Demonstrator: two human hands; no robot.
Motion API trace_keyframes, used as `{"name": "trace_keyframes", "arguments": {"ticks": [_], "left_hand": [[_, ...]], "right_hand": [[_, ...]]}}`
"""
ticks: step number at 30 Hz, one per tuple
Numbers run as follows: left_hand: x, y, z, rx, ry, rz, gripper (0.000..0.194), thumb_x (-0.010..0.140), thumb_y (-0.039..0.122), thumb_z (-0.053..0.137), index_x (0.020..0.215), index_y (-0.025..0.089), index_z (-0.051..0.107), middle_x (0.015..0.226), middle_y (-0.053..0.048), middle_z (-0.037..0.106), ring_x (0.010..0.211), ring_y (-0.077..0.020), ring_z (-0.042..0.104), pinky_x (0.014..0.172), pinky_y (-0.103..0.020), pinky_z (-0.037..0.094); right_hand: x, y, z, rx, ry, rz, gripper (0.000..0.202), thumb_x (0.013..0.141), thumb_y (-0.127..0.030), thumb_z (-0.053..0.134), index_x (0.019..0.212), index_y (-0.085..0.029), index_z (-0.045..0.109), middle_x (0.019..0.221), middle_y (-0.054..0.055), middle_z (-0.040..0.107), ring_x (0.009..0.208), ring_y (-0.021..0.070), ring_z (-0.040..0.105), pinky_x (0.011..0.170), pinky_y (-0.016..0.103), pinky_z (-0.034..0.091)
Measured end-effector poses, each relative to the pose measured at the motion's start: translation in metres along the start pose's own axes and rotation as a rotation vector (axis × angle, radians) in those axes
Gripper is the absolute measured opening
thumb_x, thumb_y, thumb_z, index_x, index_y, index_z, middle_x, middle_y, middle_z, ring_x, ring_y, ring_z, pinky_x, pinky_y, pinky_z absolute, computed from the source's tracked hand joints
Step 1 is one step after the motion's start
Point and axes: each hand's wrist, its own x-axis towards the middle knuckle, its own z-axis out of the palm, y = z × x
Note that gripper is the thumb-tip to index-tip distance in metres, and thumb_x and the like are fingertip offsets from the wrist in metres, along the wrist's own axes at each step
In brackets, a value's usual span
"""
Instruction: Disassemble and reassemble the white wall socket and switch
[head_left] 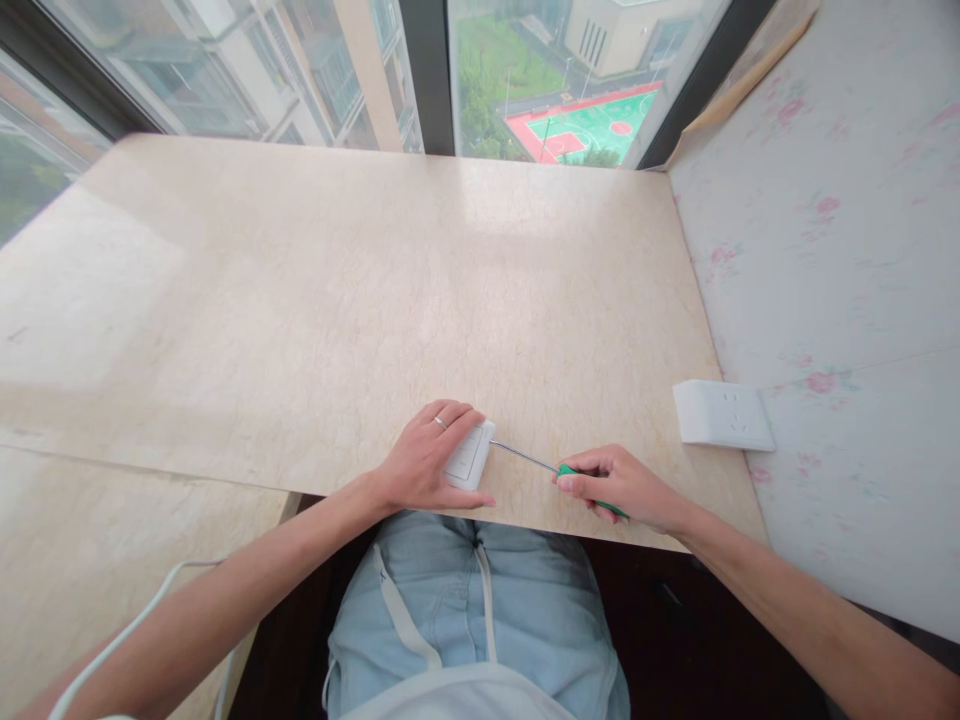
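Note:
A white wall socket or switch panel point(468, 459) lies near the front edge of the stone-patterned counter. My left hand point(433, 452), with a ring on one finger, grips it from the left, thumb along the near side and fingers over the far side. In my right hand point(611, 485) is a screwdriver point(525, 456) with a green handle and a thin metal shaft. Its tip meets the panel's right edge; whether it sits in a slot there is too small to tell.
A second white socket box point(724, 414) stands against the flowered wall point(840, 300) on the right. The counter point(375, 270) runs back to windows with dark frames point(431, 80). A white cable point(127, 630) crosses at lower left. My legs in light blue trousers point(465, 600) are below the edge.

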Motion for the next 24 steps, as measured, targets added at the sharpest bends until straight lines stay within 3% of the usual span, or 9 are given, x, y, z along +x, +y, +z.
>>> {"name": "trace_keyframes", "arguments": {"ticks": [4,6,13,16,18,20,22,24], "left_hand": [[-0.002,0.011,0.009,-0.074,0.02,0.086,0.079,0.069,0.067,0.071,0.126,0.016,0.053,0.111,-0.015,0.065,0.102,-0.0312,0.062,0.092,-0.047,0.052],[-0.006,0.015,0.011,-0.074,0.061,0.056,0.08,0.069,0.068,0.072,0.126,0.016,0.052,0.113,-0.016,0.065,0.103,-0.0314,0.063,0.093,-0.047,0.052],[-0.021,0.009,0.001,0.005,0.081,-0.076,0.087,0.069,0.076,0.071,0.13,0.017,0.053,0.117,-0.017,0.066,0.109,-0.0343,0.063,0.101,-0.053,0.048],[-0.022,0.006,0.001,-0.02,0.066,-0.077,0.106,0.06,0.084,0.07,0.139,0.017,0.048,0.123,-0.02,0.065,0.118,-0.0392,0.061,0.113,-0.064,0.034],[-0.024,0.006,0.001,-0.102,0.082,-0.128,0.12,0.055,0.084,0.073,0.148,0.018,0.039,0.136,-0.023,0.058,0.132,-0.0435,0.051,0.118,-0.069,0.022],[-0.027,0.008,-0.001,-0.295,0.183,-0.248,0.121,0.058,0.083,0.073,0.153,0.021,0.032,0.15,-0.023,0.046,0.144,-0.0429,0.038,0.12,-0.067,0.02],[-0.029,0.012,-0.009,-0.601,0.419,-0.387,0.104,0.072,0.085,0.059,0.152,0.024,0.035,0.156,-0.018,0.04,0.148,-0.0381,0.033,0.122,-0.062,0.024],[-0.029,0.017,-0.019,-0.939,0.656,-0.501,0.088,0.083,0.086,0.037,0.145,0.025,0.047,0.154,-0.014,0.045,0.147,-0.0338,0.036,0.122,-0.057,0.029]], "right_hand": [[0.012,-0.018,0.018,0.041,-0.052,0.005,0.039,0.085,-0.049,0.062,0.063,-0.018,0.054,0.057,-0.004,0.053,0.039,0.0051,0.043,0.039,0.019,0.027],[0.013,-0.024,0.019,0.025,-0.068,0.02,0.039,0.085,-0.049,0.063,0.063,-0.018,0.054,0.057,-0.004,0.053,0.039,0.0053,0.043,0.038,0.019,0.027],[-0.04,-0.004,-0.021,-0.097,0.015,0.182,0.041,0.087,-0.056,0.061,0.082,-0.016,0.062,0.064,-0.003,0.055,0.041,0.0043,0.043,0.039,0.019,0.025],[-0.054,0.002,-0.021,-0.121,0.081,0.199,0.043,0.091,-0.06,0.055,0.093,-0.017,0.063,0.067,-0.003,0.055,0.042,0.0059,0.046,0.04,0.021,0.028],[-0.055,0.002,-0.014,-0.099,0.12,0.156,0.046,0.093,-0.061,0.051,0.106,-0.018,0.063,0.069,-0.003,0.057,0.046,0.0088,0.053,0.046,0.023,0.037],[-0.052,-0.001,-0.006,-0.051,0.15,0.101,0.052,0.095,-0.062,0.047,0.119,-0.018,0.058,0.072,-0.002,0.06,0.052,0.0127,0.06,0.054,0.028,0.044],[-0.049,-0.005,0.001,-0.004,0.156,0.053,0.054,0.095,-0.063,0.044,0.121,-0.017,0.056,0.076,0.0,0.062,0.058,0.0152,0.064,0.06,0.031,0.048],[-0.047,-0.008,0.005,0.026,0.149,0.031,0.054,0.095,-0.064,0.043,0.117,-0.017,0.057,0.08,0.002,0.064,0.06,0.0159,0.065,0.059,0.03,0.048]]}}
